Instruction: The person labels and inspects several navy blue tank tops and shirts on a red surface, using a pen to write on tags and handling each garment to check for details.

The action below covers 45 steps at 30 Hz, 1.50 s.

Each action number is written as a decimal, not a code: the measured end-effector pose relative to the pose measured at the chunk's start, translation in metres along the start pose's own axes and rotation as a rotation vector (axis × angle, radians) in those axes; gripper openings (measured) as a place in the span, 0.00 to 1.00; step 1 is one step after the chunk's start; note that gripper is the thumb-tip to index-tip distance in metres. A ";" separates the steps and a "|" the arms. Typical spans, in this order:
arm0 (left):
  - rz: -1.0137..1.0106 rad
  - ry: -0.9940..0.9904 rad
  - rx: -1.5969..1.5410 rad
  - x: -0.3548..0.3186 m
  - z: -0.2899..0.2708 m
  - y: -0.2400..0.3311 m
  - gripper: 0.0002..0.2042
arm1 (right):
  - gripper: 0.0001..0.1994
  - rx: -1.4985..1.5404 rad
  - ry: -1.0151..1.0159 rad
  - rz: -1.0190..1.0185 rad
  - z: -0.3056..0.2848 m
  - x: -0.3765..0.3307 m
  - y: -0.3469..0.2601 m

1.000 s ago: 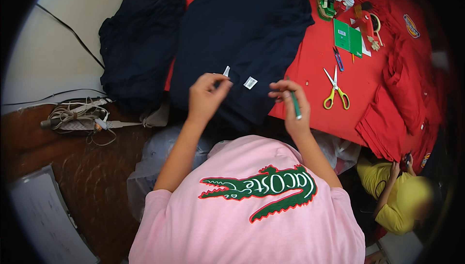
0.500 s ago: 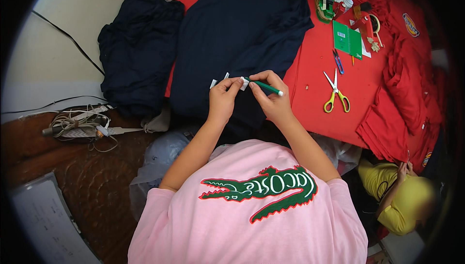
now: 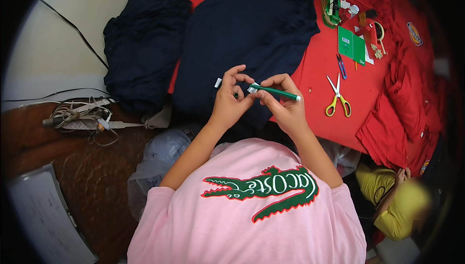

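A green marker pen (image 3: 278,92) with a pale end lies in the fingers of my right hand (image 3: 286,102), its other end at a small white fabric label (image 3: 253,88). The label sits at the fingertips of my left hand (image 3: 230,102), whose thumb and forefinger close on it. A small dark round piece (image 3: 236,95), maybe a pen cap, shows among the left fingers. Another white tag (image 3: 218,83) lies just beyond that hand. Both hands are above a dark navy garment (image 3: 247,27) spread on the table.
Yellow-handled scissors (image 3: 337,99), blue thread snips (image 3: 342,66) and a green notebook (image 3: 351,46) lie to the right on red cloth (image 3: 310,111). Red garments (image 3: 399,104) are piled further right. Another navy garment (image 3: 145,46) is at left. A person in yellow (image 3: 387,201) is at lower right.
My left hand has raised and spread its upper fingers, and the dark round piece now shows in it. My right hand and the marker have shifted slightly right. The whole view has shifted a little.
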<state>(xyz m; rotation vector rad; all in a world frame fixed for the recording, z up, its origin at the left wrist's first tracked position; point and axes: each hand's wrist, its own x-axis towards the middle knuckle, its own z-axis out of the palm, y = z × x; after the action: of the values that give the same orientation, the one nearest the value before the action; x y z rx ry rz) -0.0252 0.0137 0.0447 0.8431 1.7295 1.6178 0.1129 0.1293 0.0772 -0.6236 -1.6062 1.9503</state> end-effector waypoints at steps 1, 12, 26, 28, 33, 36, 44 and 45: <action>0.036 -0.038 0.046 -0.002 0.000 0.004 0.35 | 0.06 -0.055 -0.059 -0.001 -0.001 -0.002 -0.007; 0.197 -0.164 0.306 -0.023 0.016 0.027 0.47 | 0.05 -0.277 -0.241 -0.072 -0.002 -0.016 -0.011; -0.016 -0.293 0.018 -0.001 -0.006 0.015 0.45 | 0.07 0.147 -0.021 0.111 -0.069 0.045 0.027; 0.010 -0.190 0.183 0.004 -0.032 -0.001 0.35 | 0.07 0.077 0.112 -0.108 -0.109 0.097 0.010; -0.169 0.045 0.213 -0.001 -0.101 -0.077 0.25 | 0.16 -0.458 0.551 -0.360 -0.231 0.236 -0.046; -0.385 0.033 -0.070 0.000 -0.107 -0.098 0.28 | 0.12 -0.849 0.867 -0.693 -0.272 0.307 -0.073; -0.519 -0.182 0.047 0.053 -0.094 -0.101 0.24 | 0.23 -1.332 0.749 -0.053 -0.327 0.408 -0.064; -0.542 -0.193 0.027 0.055 -0.099 -0.106 0.23 | 0.26 -1.357 0.728 0.016 -0.323 0.411 -0.059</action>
<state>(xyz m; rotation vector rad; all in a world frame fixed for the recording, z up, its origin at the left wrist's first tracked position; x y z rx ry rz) -0.1413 -0.0072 -0.0558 0.4638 1.6595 1.1161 0.0212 0.6469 0.0683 -1.5630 -2.1373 0.2173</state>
